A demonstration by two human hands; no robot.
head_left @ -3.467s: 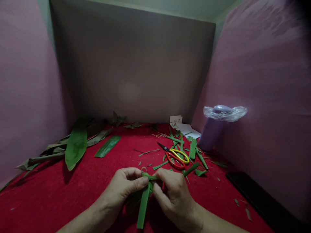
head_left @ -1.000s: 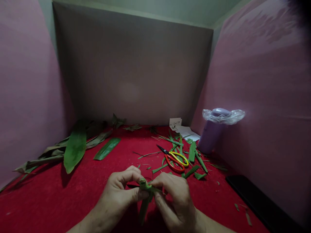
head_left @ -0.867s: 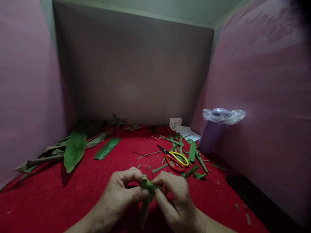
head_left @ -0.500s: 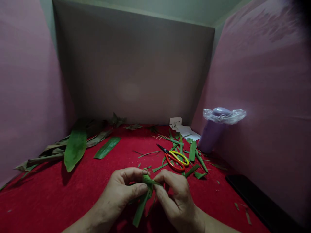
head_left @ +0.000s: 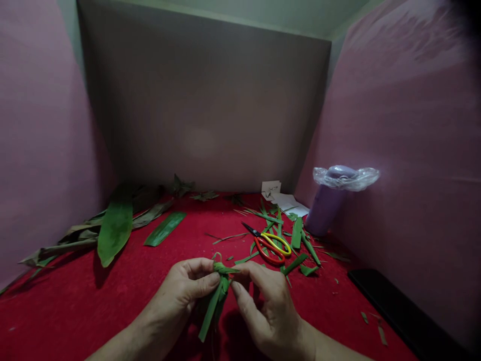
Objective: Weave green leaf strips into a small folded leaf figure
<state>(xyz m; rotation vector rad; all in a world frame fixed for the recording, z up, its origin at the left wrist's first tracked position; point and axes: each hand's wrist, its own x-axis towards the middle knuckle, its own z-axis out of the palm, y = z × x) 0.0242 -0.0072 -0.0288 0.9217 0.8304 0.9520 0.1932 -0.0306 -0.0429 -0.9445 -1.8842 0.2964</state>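
A small folded green leaf piece (head_left: 222, 281) is held between the hands near the bottom centre, with a thin loop at its top and strips hanging down. My left hand (head_left: 190, 286) pinches its left side between thumb and forefinger. On the other side, my right hand (head_left: 263, 298) has its thumb and forefinger close together at the piece's pointed right end. Scissors (head_left: 268, 244) with one red and one yellow handle lie just beyond the right hand.
Cut leaf strips (head_left: 296, 233) lie around the scissors on the red cloth (head_left: 75, 311). White papers (head_left: 289, 203) and a purple plastic-wrapped container (head_left: 326, 208) stand at right, a black object (head_left: 398, 306) nearer. Broad leaves (head_left: 116, 230) lie at left.
The leaf piece has shifted slightly left and turned, so its loop and hanging strips show more clearly. My left hand has moved a little left, and the right thumb is lower and farther from the forefinger.
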